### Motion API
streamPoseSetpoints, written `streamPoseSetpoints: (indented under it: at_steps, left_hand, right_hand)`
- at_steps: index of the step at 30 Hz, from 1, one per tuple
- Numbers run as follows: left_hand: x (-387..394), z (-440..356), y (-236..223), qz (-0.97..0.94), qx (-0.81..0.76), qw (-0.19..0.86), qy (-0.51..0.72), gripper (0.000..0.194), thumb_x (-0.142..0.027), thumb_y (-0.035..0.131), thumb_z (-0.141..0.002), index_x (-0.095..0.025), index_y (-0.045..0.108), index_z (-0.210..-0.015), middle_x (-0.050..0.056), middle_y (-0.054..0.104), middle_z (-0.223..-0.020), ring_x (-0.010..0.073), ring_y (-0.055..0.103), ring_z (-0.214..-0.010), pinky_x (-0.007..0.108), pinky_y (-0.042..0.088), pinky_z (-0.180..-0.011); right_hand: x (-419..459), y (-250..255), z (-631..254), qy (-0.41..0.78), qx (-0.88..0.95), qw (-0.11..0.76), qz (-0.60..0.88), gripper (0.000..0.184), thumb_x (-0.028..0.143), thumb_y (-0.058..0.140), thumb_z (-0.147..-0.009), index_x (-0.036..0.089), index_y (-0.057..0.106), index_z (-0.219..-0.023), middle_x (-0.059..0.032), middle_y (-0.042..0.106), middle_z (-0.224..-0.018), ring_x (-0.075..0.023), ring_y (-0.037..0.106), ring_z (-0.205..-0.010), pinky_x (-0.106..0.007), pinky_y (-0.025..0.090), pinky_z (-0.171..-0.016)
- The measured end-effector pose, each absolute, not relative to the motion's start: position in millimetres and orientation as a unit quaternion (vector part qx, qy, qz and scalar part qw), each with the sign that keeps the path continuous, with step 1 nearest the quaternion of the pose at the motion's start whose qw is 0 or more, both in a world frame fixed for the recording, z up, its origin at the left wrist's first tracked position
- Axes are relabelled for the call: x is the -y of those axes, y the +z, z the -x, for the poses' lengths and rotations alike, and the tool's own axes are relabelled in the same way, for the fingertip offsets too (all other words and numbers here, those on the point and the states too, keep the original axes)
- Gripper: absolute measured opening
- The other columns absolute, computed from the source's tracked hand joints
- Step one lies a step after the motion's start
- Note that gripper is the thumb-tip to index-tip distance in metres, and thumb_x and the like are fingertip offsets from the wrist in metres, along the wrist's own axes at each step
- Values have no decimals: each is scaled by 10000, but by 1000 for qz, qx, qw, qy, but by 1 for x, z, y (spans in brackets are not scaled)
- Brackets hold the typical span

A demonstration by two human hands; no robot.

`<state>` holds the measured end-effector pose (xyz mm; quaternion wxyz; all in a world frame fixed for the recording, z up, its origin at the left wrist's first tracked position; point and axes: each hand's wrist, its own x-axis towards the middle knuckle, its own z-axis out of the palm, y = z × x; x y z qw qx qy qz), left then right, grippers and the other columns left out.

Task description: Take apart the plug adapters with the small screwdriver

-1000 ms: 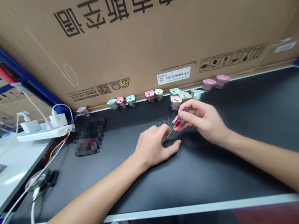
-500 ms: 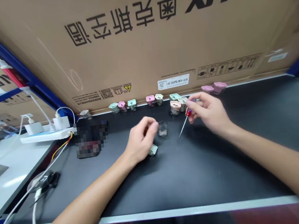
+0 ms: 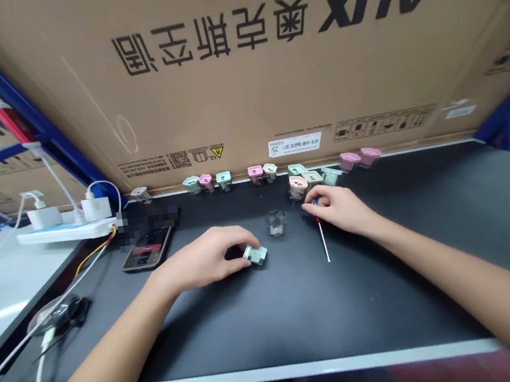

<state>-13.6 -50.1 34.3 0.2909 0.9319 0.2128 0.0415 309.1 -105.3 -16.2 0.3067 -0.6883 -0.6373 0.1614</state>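
Note:
My left hand (image 3: 212, 257) is low over the dark mat, thumb and fingers pinching the end of a pale green plastic piece (image 3: 256, 254). In my right hand (image 3: 343, 208) is a small screwdriver (image 3: 323, 239), gripped by its blue and red handle; its thin metal shaft points toward me and the tip is at or just above the mat. Between the hands lies a clear, dark-tinted plastic part (image 3: 276, 223), touched by neither. Just beyond the right hand stand a peach plastic piece (image 3: 298, 184), a cream one (image 3: 313, 177) and a green one (image 3: 331, 175).
Several pastel plastic pieces (image 3: 223, 177) stand along the mat's back edge, against a large cardboard box (image 3: 225, 101). A phone (image 3: 148, 250) lies to the left, near a white power strip (image 3: 67, 232), cables and a black coiled cord (image 3: 72, 312). Blue rack posts (image 3: 5, 91) border the bench.
My left hand has come down and taken hold of the pale green piece. My right hand has moved toward me, and the screwdriver has swung from pointing left to pointing at me.

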Motion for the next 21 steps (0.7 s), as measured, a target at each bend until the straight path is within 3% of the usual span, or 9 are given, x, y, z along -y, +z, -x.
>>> streamPoseSetpoints:
  at_steps: [6, 9, 13, 21]
  left_hand:
    - [54, 10, 31, -839, -276, 440, 159, 344, -475, 661, -917, -195, 718, -1109, 27, 715, -909, 151, 623, -810, 247, 474, -758]
    - [58, 5, 29, -789, -283, 508, 197, 359, -494, 617, -944, -167, 698, -1069, 36, 695, -891, 142, 617, -778, 245, 483, -733]
    - [64, -2, 26, -765, -277, 544, 205, 364, -506, 606, -948, -158, 680, -1026, 27, 664, -846, 134, 604, -736, 245, 480, -712]
    - [78, -9, 23, -763, -256, 564, 184, 343, -498, 577, -969, -173, 670, -1024, 6, 637, -818, 129, 594, -744, 239, 462, -717]
  right_hand:
    - [108, -13, -308, 94, 642, 292, 703, 244, 447, 658, -869, 230, 678, -978, 33, 621, -598, -165, 547, -567, -293, 382, -598]
    - [122, -5, -295, 62, 666, 346, 658, 218, 416, 648, -906, 225, 665, -1011, 34, 608, -621, -152, 550, -577, -291, 419, -616]
    - [148, 5, -263, 87, 738, 421, 520, 178, 342, 659, -941, 232, 652, -1081, 28, 644, -700, -119, 537, -551, -255, 467, -577]
    - [162, 9, -236, 167, 757, 404, 486, 135, 309, 674, -936, 221, 685, -1037, 12, 673, -699, -122, 580, -564, -243, 505, -564]
